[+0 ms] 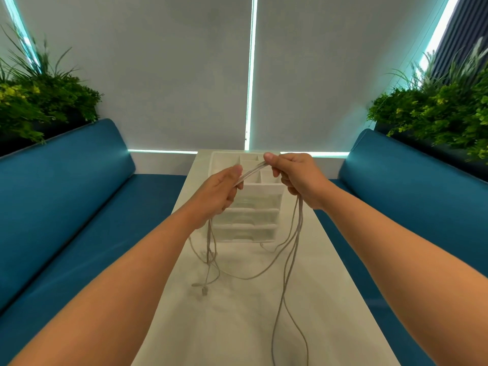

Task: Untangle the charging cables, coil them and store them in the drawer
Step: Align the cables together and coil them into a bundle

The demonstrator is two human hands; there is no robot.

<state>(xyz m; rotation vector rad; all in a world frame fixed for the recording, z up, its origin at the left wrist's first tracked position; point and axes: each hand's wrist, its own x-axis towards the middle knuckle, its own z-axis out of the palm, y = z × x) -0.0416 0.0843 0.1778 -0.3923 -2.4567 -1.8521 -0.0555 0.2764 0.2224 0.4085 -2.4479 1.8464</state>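
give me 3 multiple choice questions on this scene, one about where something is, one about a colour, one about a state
1. Where does the drawer unit stand?
A. on the left bench
B. on the table, beyond the hands
C. on the floor

2. What colour are the bench cushions?
A. red
B. blue
C. yellow

3. What are the hands doing with the cables?
A. both grip them, a short stretch held between the hands
B. only the left hand touches them
C. neither touches them

Answers:
1 B: the unit sits on the pale table, behind the raised hands.
2 B: the cushions on both sides are blue.
3 A: the left hand and the right hand each hold the cables, with loose lengths hanging down to the table.
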